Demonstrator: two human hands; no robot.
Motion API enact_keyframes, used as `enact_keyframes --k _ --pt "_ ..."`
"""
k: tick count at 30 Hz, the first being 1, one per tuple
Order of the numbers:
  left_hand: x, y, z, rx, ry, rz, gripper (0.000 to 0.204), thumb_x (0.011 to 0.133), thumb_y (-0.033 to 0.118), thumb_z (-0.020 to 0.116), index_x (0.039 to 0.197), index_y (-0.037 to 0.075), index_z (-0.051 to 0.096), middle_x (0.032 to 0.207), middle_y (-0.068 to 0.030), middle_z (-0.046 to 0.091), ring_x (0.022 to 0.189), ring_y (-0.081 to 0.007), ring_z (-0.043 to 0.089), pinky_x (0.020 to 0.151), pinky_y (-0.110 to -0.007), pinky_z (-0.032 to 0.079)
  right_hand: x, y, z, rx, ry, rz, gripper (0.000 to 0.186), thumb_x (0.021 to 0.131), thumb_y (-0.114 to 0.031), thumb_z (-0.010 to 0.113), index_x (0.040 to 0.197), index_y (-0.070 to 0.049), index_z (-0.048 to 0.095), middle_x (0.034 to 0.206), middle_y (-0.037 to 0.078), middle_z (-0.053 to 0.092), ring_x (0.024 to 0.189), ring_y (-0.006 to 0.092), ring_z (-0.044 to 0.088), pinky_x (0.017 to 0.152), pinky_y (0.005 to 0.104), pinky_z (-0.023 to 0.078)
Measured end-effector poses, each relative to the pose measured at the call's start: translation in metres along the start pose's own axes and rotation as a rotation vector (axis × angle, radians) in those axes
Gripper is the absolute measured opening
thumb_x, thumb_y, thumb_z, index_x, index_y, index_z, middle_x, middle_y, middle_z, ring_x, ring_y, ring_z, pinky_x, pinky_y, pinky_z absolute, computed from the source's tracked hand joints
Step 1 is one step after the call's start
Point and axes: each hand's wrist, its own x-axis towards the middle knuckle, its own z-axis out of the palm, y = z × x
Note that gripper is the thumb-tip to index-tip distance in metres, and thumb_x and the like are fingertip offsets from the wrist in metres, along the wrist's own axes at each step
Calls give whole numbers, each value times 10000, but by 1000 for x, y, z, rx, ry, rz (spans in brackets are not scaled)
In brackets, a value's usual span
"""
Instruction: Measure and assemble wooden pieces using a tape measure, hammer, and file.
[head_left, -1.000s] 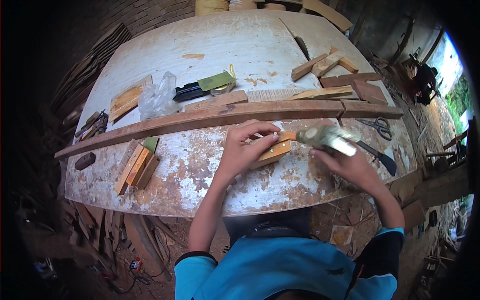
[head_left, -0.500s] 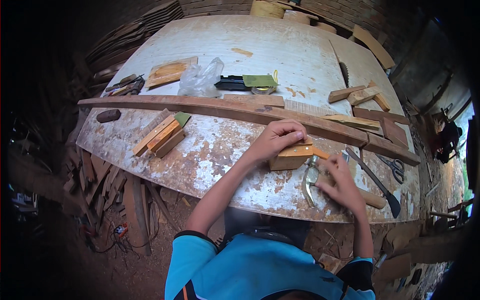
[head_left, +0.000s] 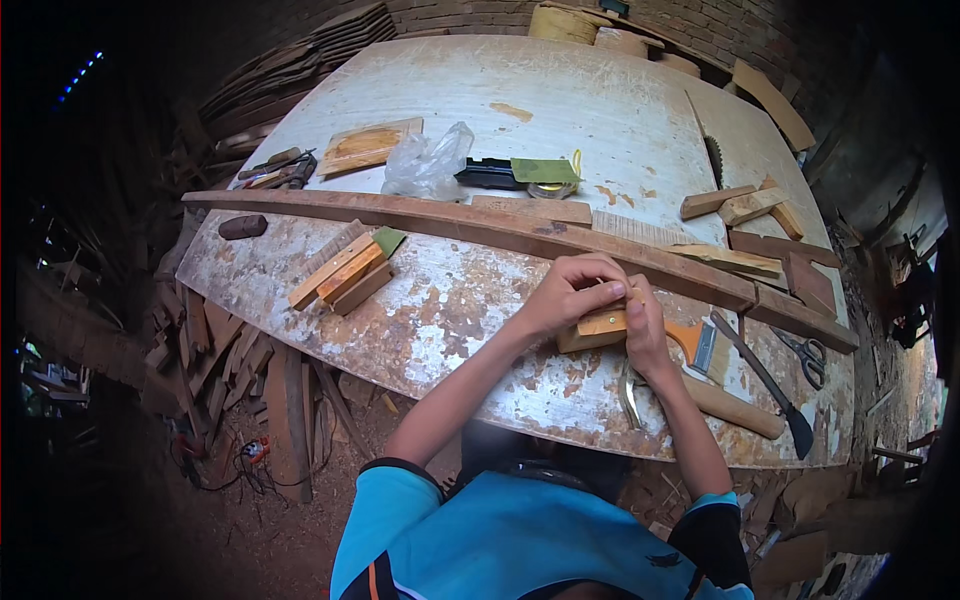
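My two hands meet over a small wooden block [head_left: 592,337] near the front edge of the worktable. My left hand [head_left: 577,295] is closed, thumb and fingers pinched together just above the block. Against its fingertips my right hand [head_left: 646,325] is closed too, partly covering the block. What the fingers pinch is too small and hidden to name. Under my right wrist lies a claw hammer, its curved metal claw [head_left: 630,398] and wooden handle [head_left: 735,405] showing. A paintbrush [head_left: 692,342] with an orange handle rests just right of my right hand.
A long wooden beam [head_left: 430,222] crosses the table [head_left: 470,290] beyond my hands. Wooden pieces [head_left: 345,277] lie at left, scissors [head_left: 805,358] and a dark-handled tool [head_left: 765,385] at right. Farther back are a plastic bag [head_left: 428,165], a tape measure [head_left: 553,188] and wood offcuts [head_left: 750,205].
My right hand has moved up and left from beside the hammer and paintbrush to join my left hand at the block. The whole view has shifted slightly.
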Motion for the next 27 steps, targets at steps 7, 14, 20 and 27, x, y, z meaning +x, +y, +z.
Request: enact_keyframes --k 7,14,20,27 --pt "0 23 -11 166 -9 -108 124 787 106 699 883 30 719 800 -56 662 762 -111 603 688 -241 464 -1 -6 1 -1 -163 -7 632 643 -390 822 993 -44 426 899 77 566 867 140 564 748 278 462" --pt "9 35 -18 120 -129 -277 161 736 132 754 865 39 728 804 -65 687 766 -107 615 704 -235 473 -3 -9 6 5 -144 5 638 616 -327 856 967 -44 405 920 87 585 874 156 600 748 278 494" --pt "11 35 -7 293 -58 -257 150 754 148 736 867 50 729 773 -61 690 720 -100 622 659 -234 484 -3 -7 5 -3 -121 7 674 627 -327 844 1055 -21 422 955 86 576 913 165 594 773 281 490" --pt "-8 31 -7 493 78 249 120 789 126 674 827 12 683 740 -59 670 652 -87 591 563 -238 450 0 -2 6 105 -161 19 691 641 -408 820 1073 -37 428 984 50 520 943 134 540 806 269 450"
